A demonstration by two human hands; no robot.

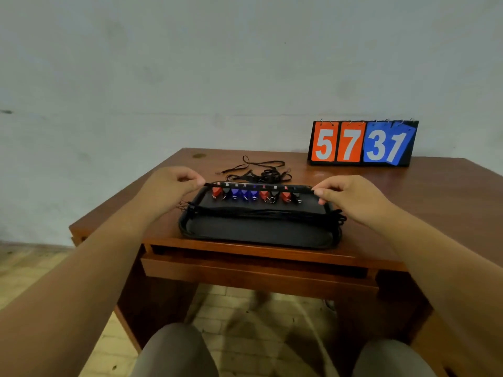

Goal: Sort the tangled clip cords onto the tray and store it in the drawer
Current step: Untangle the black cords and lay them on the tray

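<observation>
A black tray (pixel 255 235) lies at the front of the wooden table (pixel 408 191). Across its far part runs a row of several red, blue and black clips (pixel 253 194) hanging from a black strap (pixel 258 185). My left hand (pixel 168 186) pinches the strap's left end, and my right hand (pixel 351 197) pinches its right end. A bundle of straightened black cords (pixel 261 213) stretches across the tray's middle. Behind the tray, a small tangle of black cords (pixel 258 172) rests on the table.
A flip scoreboard (pixel 363 144) reading 57 and 37 stands at the table's back right. A shut drawer front (pixel 255 270) sits under the table's front edge. My knees are below it, and a grey wall rises behind.
</observation>
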